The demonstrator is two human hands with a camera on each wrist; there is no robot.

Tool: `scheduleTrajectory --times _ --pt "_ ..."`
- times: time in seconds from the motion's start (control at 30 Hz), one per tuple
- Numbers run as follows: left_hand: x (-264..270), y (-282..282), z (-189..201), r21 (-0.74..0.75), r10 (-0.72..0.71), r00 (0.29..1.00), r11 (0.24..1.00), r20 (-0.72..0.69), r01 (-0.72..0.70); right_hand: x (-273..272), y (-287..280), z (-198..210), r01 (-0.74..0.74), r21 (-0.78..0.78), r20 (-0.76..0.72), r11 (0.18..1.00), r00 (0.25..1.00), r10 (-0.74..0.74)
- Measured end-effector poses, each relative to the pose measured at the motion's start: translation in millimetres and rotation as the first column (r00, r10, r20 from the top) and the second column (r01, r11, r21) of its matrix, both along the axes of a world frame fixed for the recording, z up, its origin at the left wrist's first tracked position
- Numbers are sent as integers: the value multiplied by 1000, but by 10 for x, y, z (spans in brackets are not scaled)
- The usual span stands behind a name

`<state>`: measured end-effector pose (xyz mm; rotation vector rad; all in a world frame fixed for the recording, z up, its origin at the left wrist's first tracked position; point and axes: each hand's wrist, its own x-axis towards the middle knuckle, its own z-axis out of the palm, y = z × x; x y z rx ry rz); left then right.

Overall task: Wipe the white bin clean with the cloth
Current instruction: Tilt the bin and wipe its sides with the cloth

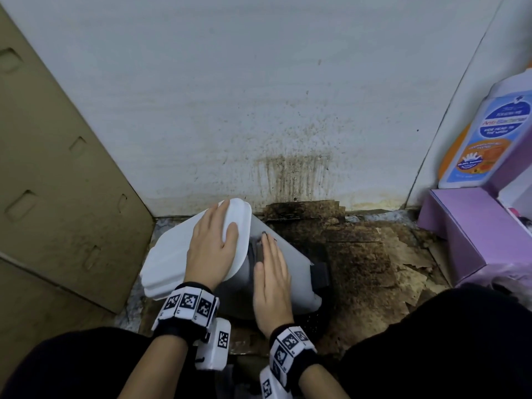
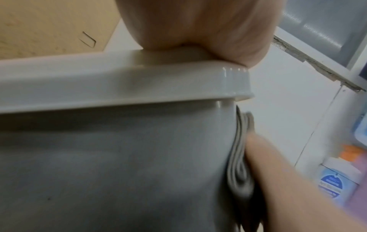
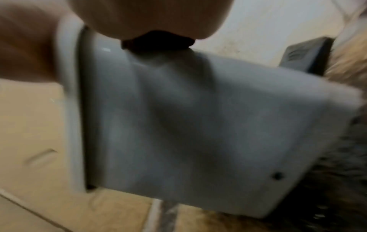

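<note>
The white bin [image 1: 296, 266] lies tilted on the floor with its lid [image 1: 172, 263] towards the left. My left hand [image 1: 214, 243] rests flat on the lid with straight fingers, and its palm [image 2: 198, 23] sits on the lid's rim [image 2: 119, 81]. My right hand [image 1: 272, 280] presses a folded grey cloth [image 1: 257, 250] flat against the bin's side just below the lid. In the left wrist view the cloth [image 2: 240, 157] is squeezed between that hand [image 2: 278, 180] and the bin wall [image 2: 119, 164]. The right wrist view is blurred and shows the bin wall [image 3: 178, 125].
A black pedal [image 1: 321, 273] juts from the bin's base. Stained, torn cardboard [image 1: 359, 254] covers the floor below a dirty wall [image 1: 293, 174]. A brown cardboard panel [image 1: 57, 182] stands at the left. A purple box [image 1: 472, 234] and a cleaner bottle [image 1: 486, 133] stand at the right.
</note>
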<state>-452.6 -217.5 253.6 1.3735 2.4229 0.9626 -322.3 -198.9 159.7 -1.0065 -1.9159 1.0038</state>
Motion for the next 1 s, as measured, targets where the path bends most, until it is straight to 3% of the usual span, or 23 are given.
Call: scheduleTrajectory --times 0.1,0.23,0.4,0.53,0.63,0.77,0.9,1.0 --pt "0 -12 10 9 0 1000 1000 6 0 228 98 -415 102 -98 17 990 995 -101" --pt "3 -22 12 11 -1 1000 1000 9 1 420 116 -694 289 -330 92 899 957 -275" --pt "31 -3 -7 5 -3 1000 1000 -9 3 314 109 -641 366 -461 76 808 924 -375" --pt "38 23 -34 -10 -4 1000 1000 -18 4 99 58 -323 338 -523 -30 782 910 -414" --pt "79 37 -50 -27 -13 1000 1000 -24 12 -71 89 20 218 -500 -161 838 927 -337" --pt "184 37 -50 -30 -45 997 999 -55 43 -156 292 325 -11 -367 -233 930 969 -81" --pt "167 37 -50 -36 -37 999 999 -35 35 -41 501 126 -95 -231 -167 968 984 57" --pt "147 30 -51 -21 -33 999 999 -25 33 103 651 -144 -38 -288 -95 957 995 10"
